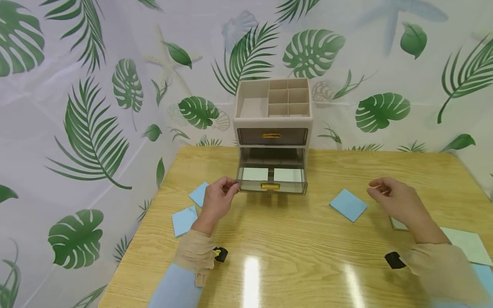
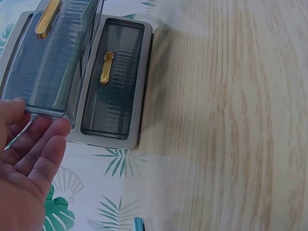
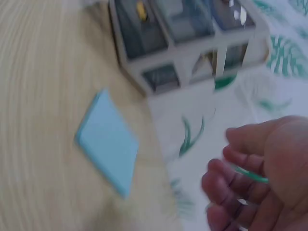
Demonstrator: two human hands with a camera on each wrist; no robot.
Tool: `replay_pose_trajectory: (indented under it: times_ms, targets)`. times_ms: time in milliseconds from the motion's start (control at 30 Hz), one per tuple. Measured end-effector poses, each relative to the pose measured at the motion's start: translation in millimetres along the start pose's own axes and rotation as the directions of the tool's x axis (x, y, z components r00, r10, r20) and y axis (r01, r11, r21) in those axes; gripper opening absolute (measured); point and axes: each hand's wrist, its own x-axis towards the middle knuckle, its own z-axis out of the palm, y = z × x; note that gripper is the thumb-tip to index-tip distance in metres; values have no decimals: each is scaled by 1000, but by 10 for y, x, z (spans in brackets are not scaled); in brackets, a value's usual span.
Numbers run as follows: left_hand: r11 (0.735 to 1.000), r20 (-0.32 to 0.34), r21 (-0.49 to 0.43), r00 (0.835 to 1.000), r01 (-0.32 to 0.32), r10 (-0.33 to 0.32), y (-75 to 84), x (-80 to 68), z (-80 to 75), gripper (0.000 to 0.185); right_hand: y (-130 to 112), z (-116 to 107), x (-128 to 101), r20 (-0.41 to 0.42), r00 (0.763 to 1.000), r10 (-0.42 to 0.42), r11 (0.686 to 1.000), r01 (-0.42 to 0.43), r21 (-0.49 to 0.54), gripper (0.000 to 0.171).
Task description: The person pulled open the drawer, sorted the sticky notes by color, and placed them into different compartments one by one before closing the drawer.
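Note:
A beige desktop organizer (image 1: pixel 272 122) has its smoky clear middle drawer (image 1: pixel 289 188) pulled out. Inside lie two pale green sticky note pads (image 1: pixel 256 173), side by side. My left hand (image 1: pixel 218 197) pinches the drawer's front left corner; the left wrist view shows the thumb on the drawer front's edge (image 2: pixel 45 111). Over the right side of the table hovers my right hand (image 1: pixel 402 204), fingers loosely curled around nothing. Nearest to it is a blue sticky note pad (image 1: pixel 348 205), also in the right wrist view.
Two more blue pads (image 1: pixel 185 221) lie left of the left hand. Under the right forearm, partly hidden, is a pale green pad (image 1: pixel 466 245). The organizer's top has open compartments (image 1: pixel 289 97). A leaf-printed cloth (image 1: pixel 346 55) hangs behind the wooden table (image 1: pixel 292 252).

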Motion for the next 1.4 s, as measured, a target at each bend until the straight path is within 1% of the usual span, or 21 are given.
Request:
replay_pose_trajectory:
  times_ms: [33, 100, 200, 300, 400, 467, 533, 600, 700, 767, 833, 1033, 1133, 1267, 1400]
  targets:
    - [1000, -2, -3, 1000, 2, -2, 4, -1, 4, 14, 120, -21, -37, 39, 998, 40, 999, -40, -14, 53]
    - [1000, -1, -4, 1000, 6, -6, 7, -3, 11, 14, 339, -55, -109, 91, 989, 117, 992, -113, -47, 62]
    - [1000, -2, -4, 1000, 13, -13, 12, -6, 14, 14, 590, -105, -199, 111, 973, 204, 976, -194, -94, 71]
    - [1000, -8, -4, 1000, 19, -19, 17, -8, 14, 14, 755, -136, -246, 135, 955, 263, 958, -241, -156, 84]
    - [1000, -9, -11, 1000, 21, -21, 22, -5, 18, 13, 830, -145, -278, 198, 920, 339, 930, -296, -216, 103]
    - [1000, -4, -16, 1000, 14, -14, 35, 4, 25, 12, 848, -143, -306, 233, 896, 379, 914, -323, -247, 113]
    - [1000, 0, -21, 1000, 7, -7, 47, 11, 34, 12, 847, -131, -334, 236, 878, 417, 897, -355, -264, 118]
    - [1000, -5, -23, 1000, 2, -3, 52, 18, 41, 12, 830, -109, -343, 221, 875, 430, 888, -367, -276, 115]
    - [1000, -19, -30, 1000, 8, -9, 42, 13, 48, 11, 775, -59, -343, 188, 881, 435, 885, -378, -272, 107]
    - [999, -31, -36, 999, 22, -23, 29, 2, 51, 11, 729, -30, -334, 180, 882, 436, 885, -383, -266, 101]
    - [999, -36, -42, 999, 34, -35, 16, -17, 59, 11, 689, -11, -340, 173, 881, 440, 884, -391, -257, 100]
    - [998, -35, -57, 999, 39, -41, -5, -68, 78, 9, 604, -7, -389, 200, 863, 464, 876, -415, -245, 105]
    - [997, -37, -71, 998, 41, -44, -10, -83, 90, 8, 571, 19, -409, 206, 860, 467, 876, -416, -245, 107]
    - [995, -52, -88, 997, 46, -51, -16, -84, 109, 8, 562, 67, -417, 201, 858, 472, 875, -429, -224, 114]
    - [995, -63, -90, 996, 52, -57, -19, -78, 127, 9, 592, 77, -418, 199, 844, 498, 863, -458, -215, 123]
